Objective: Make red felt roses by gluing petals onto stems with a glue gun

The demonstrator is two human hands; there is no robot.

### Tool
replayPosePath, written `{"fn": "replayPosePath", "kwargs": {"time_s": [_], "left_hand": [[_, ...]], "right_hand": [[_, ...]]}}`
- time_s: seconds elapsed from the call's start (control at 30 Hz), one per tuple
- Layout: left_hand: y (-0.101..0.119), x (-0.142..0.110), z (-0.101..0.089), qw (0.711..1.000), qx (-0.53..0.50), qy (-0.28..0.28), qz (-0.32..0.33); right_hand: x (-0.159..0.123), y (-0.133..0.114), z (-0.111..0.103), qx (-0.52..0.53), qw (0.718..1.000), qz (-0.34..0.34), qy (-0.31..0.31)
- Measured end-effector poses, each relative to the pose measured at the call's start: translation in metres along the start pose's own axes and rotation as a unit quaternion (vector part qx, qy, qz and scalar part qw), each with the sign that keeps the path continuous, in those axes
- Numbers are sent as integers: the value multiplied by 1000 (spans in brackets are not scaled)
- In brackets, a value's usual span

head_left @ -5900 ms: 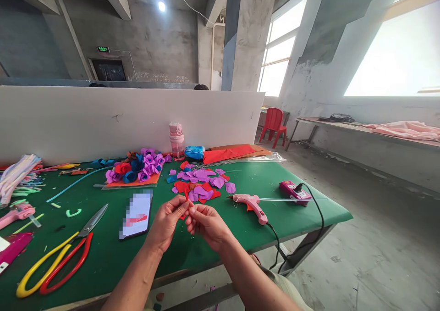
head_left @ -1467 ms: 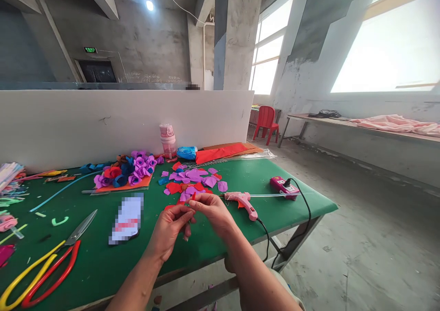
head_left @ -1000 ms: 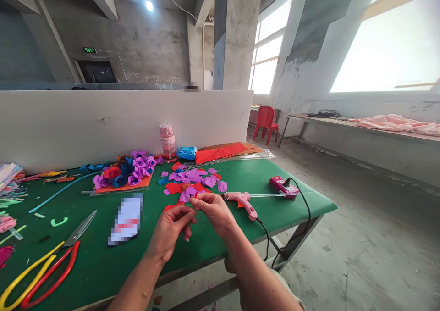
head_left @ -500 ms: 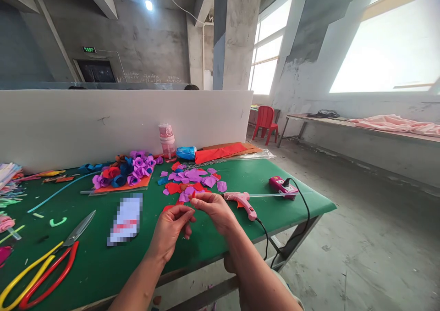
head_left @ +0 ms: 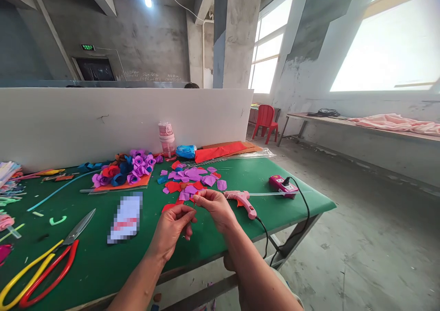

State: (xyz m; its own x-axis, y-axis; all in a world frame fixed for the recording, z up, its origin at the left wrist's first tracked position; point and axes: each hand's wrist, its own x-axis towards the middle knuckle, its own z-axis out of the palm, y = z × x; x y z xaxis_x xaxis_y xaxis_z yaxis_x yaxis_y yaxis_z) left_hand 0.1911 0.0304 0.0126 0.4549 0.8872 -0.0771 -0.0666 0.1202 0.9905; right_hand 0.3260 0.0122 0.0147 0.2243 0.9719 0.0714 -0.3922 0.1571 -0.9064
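Observation:
My right hand (head_left: 215, 206) is closed in a pinch, with a small red paper piece (head_left: 195, 197) at its fingertips. Just below and to the left, my left hand (head_left: 177, 226) has thumb and forefinger pressed together; anything between them is too small to make out. A small gap separates the two hands. Behind them lie loose purple petals (head_left: 192, 174) and red petals (head_left: 173, 186), cut from paper or thin sheet. A pink glue gun (head_left: 242, 200) rests on the green table (head_left: 213, 251), right of my right hand.
Finished paper flowers (head_left: 139, 168) are heaped at the back left, near a pink bottle (head_left: 167, 140). Open scissors (head_left: 70, 249) and a phone (head_left: 126, 219) lie on the left. A power socket (head_left: 283, 187) with a black cord sits near the right edge. A white board (head_left: 130, 118) stands behind.
Earlier both hands met fingertip to fingertip over red material; now they are slightly apart. In the last half second my right hand has shifted a little right and up with the red piece.

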Motion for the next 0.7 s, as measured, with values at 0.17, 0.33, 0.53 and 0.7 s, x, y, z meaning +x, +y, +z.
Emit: {"fn": "replayPosePath", "kwargs": {"time_s": [0.17,0.33,0.53,0.7], "left_hand": [[1,3,-6,999,-46,-13,-11],[1,6,-11,998,-62,-9,-12],[-3,5,-7,999,-29,16,16],[-3,3,-7,1000,-19,7,20]], "right_hand": [[5,6,-5,36,999,23,23],[3,13,0,-18,999,24,-30],[-1,14,11,0,999,-1,-35],[0,13,10,-2,1000,-2,-22]]}}
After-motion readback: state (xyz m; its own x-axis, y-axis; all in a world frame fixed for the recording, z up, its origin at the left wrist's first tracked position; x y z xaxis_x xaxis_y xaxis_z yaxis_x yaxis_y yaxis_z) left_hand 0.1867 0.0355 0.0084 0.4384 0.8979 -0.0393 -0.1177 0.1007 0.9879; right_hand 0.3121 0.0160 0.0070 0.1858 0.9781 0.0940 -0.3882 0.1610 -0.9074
